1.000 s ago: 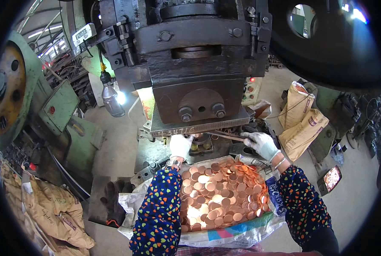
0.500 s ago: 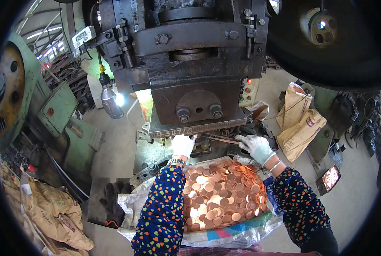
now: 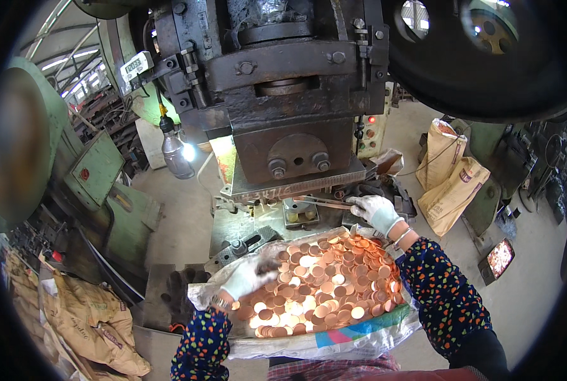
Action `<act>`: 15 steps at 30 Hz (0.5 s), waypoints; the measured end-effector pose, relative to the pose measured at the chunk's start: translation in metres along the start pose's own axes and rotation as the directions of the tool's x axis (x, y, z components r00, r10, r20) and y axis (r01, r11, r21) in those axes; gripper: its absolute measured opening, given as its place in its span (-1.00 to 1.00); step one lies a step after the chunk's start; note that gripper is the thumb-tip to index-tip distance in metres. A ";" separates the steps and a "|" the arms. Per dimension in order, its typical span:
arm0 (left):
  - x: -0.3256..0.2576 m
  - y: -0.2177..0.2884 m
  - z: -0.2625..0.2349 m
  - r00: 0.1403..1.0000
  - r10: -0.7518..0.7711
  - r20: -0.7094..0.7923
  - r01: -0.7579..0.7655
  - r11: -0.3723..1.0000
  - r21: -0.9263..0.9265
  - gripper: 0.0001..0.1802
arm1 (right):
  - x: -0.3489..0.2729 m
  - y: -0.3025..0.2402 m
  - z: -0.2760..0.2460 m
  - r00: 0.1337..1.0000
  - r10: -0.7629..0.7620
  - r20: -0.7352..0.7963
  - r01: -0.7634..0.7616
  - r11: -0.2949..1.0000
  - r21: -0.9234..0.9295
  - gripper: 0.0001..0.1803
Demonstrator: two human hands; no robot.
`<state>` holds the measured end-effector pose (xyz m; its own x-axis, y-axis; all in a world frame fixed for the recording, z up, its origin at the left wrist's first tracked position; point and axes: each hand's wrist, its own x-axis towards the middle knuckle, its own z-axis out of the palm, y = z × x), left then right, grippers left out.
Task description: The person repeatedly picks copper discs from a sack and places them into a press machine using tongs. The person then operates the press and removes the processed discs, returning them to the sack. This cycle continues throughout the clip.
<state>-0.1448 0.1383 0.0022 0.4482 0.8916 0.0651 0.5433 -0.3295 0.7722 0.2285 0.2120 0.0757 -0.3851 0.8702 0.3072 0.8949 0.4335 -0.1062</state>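
Note:
A wide heap of round copper discs (image 3: 334, 282) lies on a white plastic sack (image 3: 283, 348) in front of me. My left hand (image 3: 248, 279), in a white glove, is over the left side of the heap; its fingers are smeared by motion, and whether they hold a disc does not show. My right hand (image 3: 377, 212), gloved too, is closed round a pair of long metal tongs (image 3: 325, 202). The tongs point left, toward the small metal die block (image 3: 301, 211) under the ram of a dark press (image 3: 293, 149).
A lit work lamp (image 3: 177, 152) hangs left of the press. A clamp with bolt (image 3: 238, 246) sits on the press bed. Paper sacks stand at the right (image 3: 452, 197) and lie at the lower left (image 3: 96, 320). A large dark wheel (image 3: 474, 76) overhangs the upper right.
My left hand has moved from under the press back down and left to the discs. My right hand still grips the tongs near the die. The view has shifted slightly.

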 end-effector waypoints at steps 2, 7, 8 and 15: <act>-0.022 0.000 0.005 0.999 -0.008 0.054 0.003 0.995 0.098 -0.65 | 0.002 0.001 0.003 1.000 0.001 -0.028 -0.001 1.000 -0.011 -0.65; -0.030 -0.012 0.010 0.997 0.028 0.071 -0.049 0.947 0.318 -0.51 | -0.001 0.001 0.005 0.993 0.096 0.073 -0.100 0.994 0.048 -0.62; -0.029 -0.014 0.011 0.996 0.050 0.071 -0.071 0.940 0.334 -0.50 | -0.003 0.000 0.005 0.994 0.082 0.075 -0.087 0.993 0.073 -0.62; -0.029 -0.023 0.013 0.999 0.030 0.034 -0.040 0.931 0.363 -0.50 | -0.037 -0.024 0.003 1.000 0.001 0.021 -0.004 0.987 0.162 -0.62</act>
<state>-0.1609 0.1161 -0.0263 0.4881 0.8703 0.0668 0.7454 -0.4554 0.4867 0.2208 0.1700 0.0636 -0.3890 0.8755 0.2868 0.8482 0.4618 -0.2592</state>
